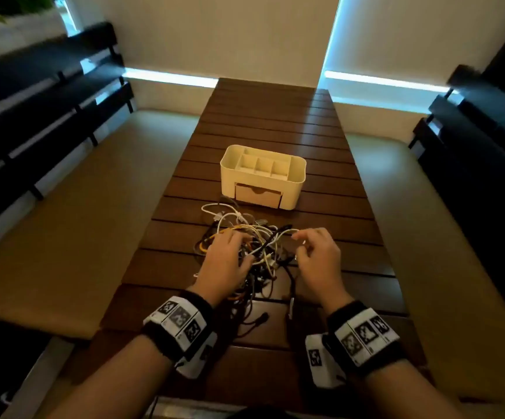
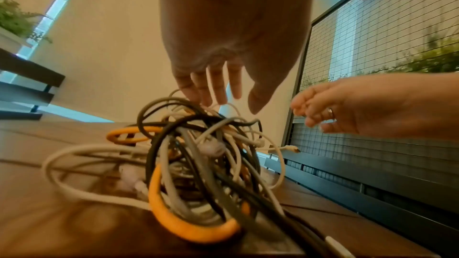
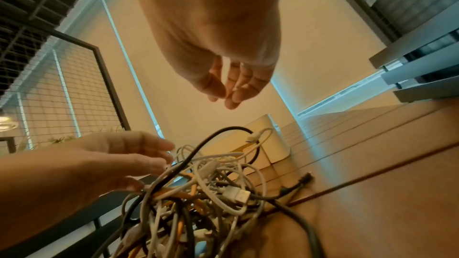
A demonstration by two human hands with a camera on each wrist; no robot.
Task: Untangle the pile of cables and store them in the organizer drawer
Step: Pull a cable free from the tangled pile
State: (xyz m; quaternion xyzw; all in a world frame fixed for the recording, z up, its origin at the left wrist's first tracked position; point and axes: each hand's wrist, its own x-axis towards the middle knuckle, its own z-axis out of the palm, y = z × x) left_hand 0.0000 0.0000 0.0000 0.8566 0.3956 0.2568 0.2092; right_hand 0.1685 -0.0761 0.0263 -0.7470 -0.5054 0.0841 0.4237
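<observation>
The pile of cables (image 1: 249, 252) lies as one knot on the wooden table (image 1: 275, 122), near the person, and white, black, grey and orange cords cross each other in it so that no single cable is free. Just behind the pile stands the white organizer (image 1: 262, 176), and its small drawer (image 1: 258, 195) at the front looks closed; nothing can be seen stored in the top compartments either. So I judge that the task is only at its beginning: no cable is separated, none is coiled, none is put away. The left hand (image 1: 225, 257) rests on the left side of the pile with straight, spread fingers that touch the top loops, and it grips nothing. The right hand (image 1: 317, 257) is just beside the right edge of the pile, with loosely bent fingers and the thumb close to the forefinger; it seems to hold no cable, though a white cord (image 1: 287, 232) passes very near its fingertips. What is left is nearly everything: to pull out each cable, to open the drawer and to lay them inside.
</observation>
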